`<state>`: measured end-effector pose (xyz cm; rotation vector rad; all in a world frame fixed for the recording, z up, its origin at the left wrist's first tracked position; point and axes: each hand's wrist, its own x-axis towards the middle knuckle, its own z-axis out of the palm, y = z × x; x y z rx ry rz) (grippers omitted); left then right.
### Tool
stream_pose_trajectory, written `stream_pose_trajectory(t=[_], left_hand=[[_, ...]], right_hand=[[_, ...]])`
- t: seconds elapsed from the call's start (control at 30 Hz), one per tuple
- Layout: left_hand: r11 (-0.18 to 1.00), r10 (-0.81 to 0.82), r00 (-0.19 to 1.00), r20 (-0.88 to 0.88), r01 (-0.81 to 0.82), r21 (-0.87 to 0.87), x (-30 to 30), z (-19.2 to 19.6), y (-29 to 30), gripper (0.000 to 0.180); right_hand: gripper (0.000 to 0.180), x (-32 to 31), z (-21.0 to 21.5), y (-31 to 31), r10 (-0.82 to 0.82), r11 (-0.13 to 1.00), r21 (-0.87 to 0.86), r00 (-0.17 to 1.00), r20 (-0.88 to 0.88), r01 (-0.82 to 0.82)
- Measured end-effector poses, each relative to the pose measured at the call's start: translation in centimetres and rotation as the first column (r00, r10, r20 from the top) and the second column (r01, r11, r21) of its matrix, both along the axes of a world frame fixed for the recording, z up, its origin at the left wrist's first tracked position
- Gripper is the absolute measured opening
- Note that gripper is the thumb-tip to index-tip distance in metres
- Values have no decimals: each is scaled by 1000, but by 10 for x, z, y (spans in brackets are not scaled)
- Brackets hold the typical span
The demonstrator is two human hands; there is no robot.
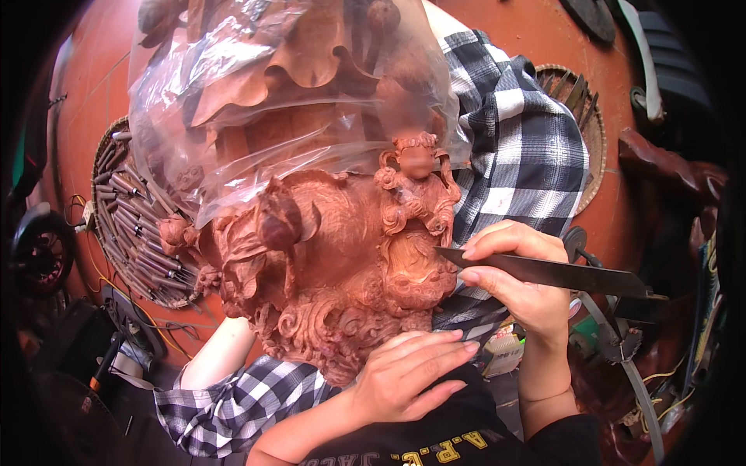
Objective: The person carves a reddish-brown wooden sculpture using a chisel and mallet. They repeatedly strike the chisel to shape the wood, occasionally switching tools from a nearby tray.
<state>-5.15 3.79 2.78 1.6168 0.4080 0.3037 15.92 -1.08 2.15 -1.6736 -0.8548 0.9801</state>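
A large reddish-brown wood carving [334,233] lies across my lap, with a small figure, curls and flower shapes cut into it. Clear plastic sheeting [256,147] wraps its far part. Between thumb and fingers, my right hand [521,268] grips a flat dark knife blade [559,273], whose pointed tip is at the pale patch below the small figure. My left hand [408,377] rests flat, fingers stretched out, against the carving's near edge and holds nothing.
A round woven basket [97,175] at left holds many wood-handled carving tools [144,225]. Another basket [598,155] with dark blades stands at right, partly behind my checked shorts [521,132]. Orange floor tiles [536,31], a yellow cable [151,322] and a dark reddish carved piece [672,167] lie around.
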Motion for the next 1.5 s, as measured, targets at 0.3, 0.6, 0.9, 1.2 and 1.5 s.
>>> stream_pose_trajectory(t=[0.3,0.6,0.9,1.2,1.5], left_hand=[[998,-34,997,-71,37,53,7,1,-11,34],[984,7,996,-84,8,178,10,5,-16,36],[969,41,994,-101,-15,246,-4,6,-16,27],[940,29,994,-106,9,342,2,6,-16,26],[937,82,995,-51,-59,344,3,6,-21,26]], right_hand=[[21,11,-1,-3,68,998,6,984,-167,-68],[17,0,14,-3,-64,998,-33,974,-218,58],[15,-10,-3,-19,16,984,180,1000,-21,-12],[14,-34,-8,-40,-176,969,171,984,-37,180],[21,-32,15,-27,-220,975,-3,974,-53,221]])
